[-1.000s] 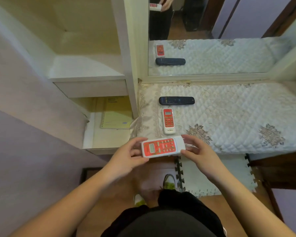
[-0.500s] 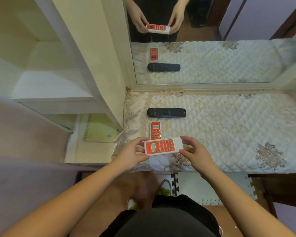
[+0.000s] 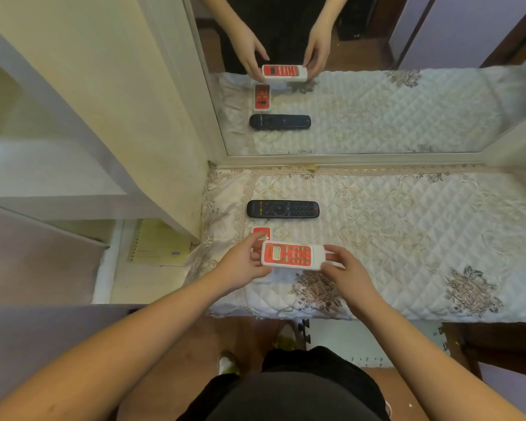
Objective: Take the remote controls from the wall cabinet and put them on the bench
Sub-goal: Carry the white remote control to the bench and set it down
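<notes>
Head view: left hand (image 3: 246, 264) and right hand (image 3: 345, 270) are pinching the red-and-white remote (image 3: 292, 256) by its ends, now lowering it over the bench (image 3: 407, 226), nearly placed beside the black remote (image 3: 283, 209).

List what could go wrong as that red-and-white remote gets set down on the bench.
1. The held red-and-white remote hovers partly over the smaller red remote, which the left hand partly hides; lowered straight down, it may land on it or knock it.
2. Both hands grip only its ends, the right hand by fingertips; it may slip.
3. It sits near the quilted bench cover's front edge; placed too close, it could slide to the floor.
</notes>
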Motion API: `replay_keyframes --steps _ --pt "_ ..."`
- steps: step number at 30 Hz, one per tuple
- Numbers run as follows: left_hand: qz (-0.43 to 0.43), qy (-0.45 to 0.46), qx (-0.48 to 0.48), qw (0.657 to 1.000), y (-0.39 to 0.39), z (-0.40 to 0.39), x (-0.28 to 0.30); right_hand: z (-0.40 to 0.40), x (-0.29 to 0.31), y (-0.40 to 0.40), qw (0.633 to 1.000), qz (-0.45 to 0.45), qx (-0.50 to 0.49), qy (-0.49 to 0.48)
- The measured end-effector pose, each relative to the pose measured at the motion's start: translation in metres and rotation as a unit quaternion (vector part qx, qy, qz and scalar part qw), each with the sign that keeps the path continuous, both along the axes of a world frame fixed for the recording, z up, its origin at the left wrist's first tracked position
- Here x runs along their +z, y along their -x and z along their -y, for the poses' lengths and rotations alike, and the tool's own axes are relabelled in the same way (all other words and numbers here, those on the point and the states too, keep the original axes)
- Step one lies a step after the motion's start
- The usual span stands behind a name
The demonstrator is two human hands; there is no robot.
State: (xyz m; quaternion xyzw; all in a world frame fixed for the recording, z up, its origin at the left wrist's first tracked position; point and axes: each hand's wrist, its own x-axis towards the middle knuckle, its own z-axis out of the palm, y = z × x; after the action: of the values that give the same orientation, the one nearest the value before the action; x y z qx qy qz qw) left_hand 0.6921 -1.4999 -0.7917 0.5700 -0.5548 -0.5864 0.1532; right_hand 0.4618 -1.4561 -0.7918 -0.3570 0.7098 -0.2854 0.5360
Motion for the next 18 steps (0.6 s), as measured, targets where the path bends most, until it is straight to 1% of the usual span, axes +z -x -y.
replay_keyframes --steps 3,6,10,12,15,18 --pt "-0.005 -0.019 -0.002 1.0 0.009 0.011 -0.005 -0.002 -0.009 0.003 0.999 0.02 -0.024 -0.024" --pt "0.01 -0.026 -0.012 1.0 0.017 0.022 -0.01 -0.005 -0.013 0.004 0.997 0.047 -0.052 -0.045" --pt "0.036 -0.004 -0.047 0.998 0.024 0.036 -0.018 -0.011 -0.022 0.001 0.991 0.079 -0.081 -0.076" --pt "0.063 0.014 -0.067 0.996 0.027 0.041 -0.021 -0.014 -0.022 -0.001 0.98 0.122 -0.123 -0.096" --pt "0.115 0.048 -0.103 0.987 0.033 0.049 -0.026 -0.016 -0.017 -0.008 0.948 0.217 -0.193 -0.132" --pt "0.152 0.065 -0.136 0.977 0.039 0.054 -0.029 -0.019 -0.017 -0.012 0.935 0.252 -0.199 -0.153"
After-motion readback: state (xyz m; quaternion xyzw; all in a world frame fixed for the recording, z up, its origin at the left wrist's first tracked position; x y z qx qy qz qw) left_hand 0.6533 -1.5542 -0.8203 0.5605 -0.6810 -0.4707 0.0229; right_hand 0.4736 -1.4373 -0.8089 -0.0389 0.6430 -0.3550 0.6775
